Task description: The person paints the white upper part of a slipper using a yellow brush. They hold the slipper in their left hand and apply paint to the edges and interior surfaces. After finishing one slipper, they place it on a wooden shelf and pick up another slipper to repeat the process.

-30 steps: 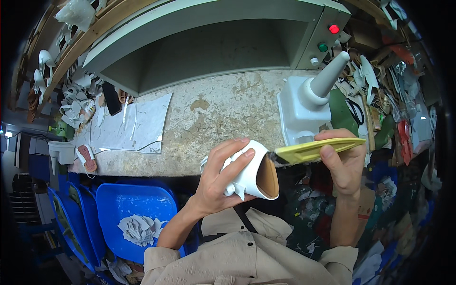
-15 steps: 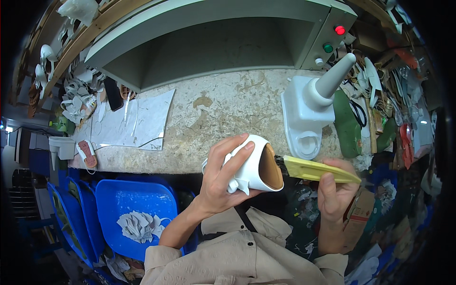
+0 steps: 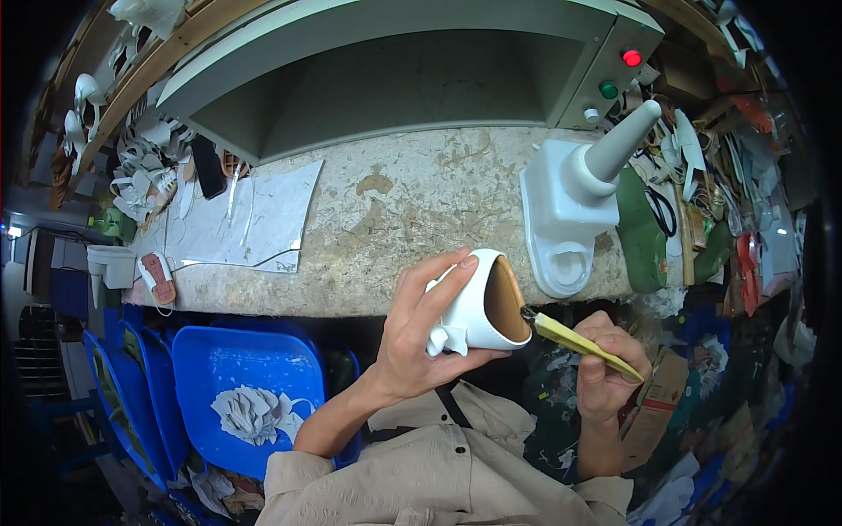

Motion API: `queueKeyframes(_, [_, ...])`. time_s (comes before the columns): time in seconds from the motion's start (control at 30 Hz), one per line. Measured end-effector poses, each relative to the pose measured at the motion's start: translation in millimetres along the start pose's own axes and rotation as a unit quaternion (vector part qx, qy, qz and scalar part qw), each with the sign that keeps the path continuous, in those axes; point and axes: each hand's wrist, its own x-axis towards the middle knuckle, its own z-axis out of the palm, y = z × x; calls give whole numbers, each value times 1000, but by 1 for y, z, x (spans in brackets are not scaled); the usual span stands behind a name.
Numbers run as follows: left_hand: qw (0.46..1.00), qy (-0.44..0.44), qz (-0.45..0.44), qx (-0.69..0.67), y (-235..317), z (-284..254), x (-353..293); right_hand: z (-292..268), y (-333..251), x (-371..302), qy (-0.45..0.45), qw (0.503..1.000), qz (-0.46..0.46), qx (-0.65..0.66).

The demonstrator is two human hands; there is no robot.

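Note:
A white shoe upper (image 3: pixel 474 307) with a small bow and a tan lining is in my left hand (image 3: pixel 410 340), its fingers wrapped over it from the left. Its opening faces right and shows the lining inside. My right hand (image 3: pixel 603 373) grips a flat brush (image 3: pixel 574 340) by its yellow handle. Dark bristles reach the right edge of the upper's opening; whether they touch it I cannot tell. Both hands are just off the bench's front edge, in front of my body.
Beyond the workbench (image 3: pixel 421 219) stands a grey open-fronted machine (image 3: pixel 368 123) with lit buttons. At right are a white pot (image 3: pixel 570 219) with a cone-shaped top and a green shoe form (image 3: pixel 645 237). Blue chairs (image 3: pixel 246 359) at left hold white pieces (image 3: pixel 254 416).
The brush has turned from broadside to edge-on, its handle now slanting down to the right. My right hand has moved slightly left and down; the upper has shifted a little right.

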Motion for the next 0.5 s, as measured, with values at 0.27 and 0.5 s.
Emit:
queueKeyframes(0.27, [1000,-14,-13,-23,4,1,0,-7,-2,9,-42,998,-47,-16])
queueKeyframes(0.5, [999,-24,-15,-40,4,1,0,-16,-3,14,-73,995,-55,-30])
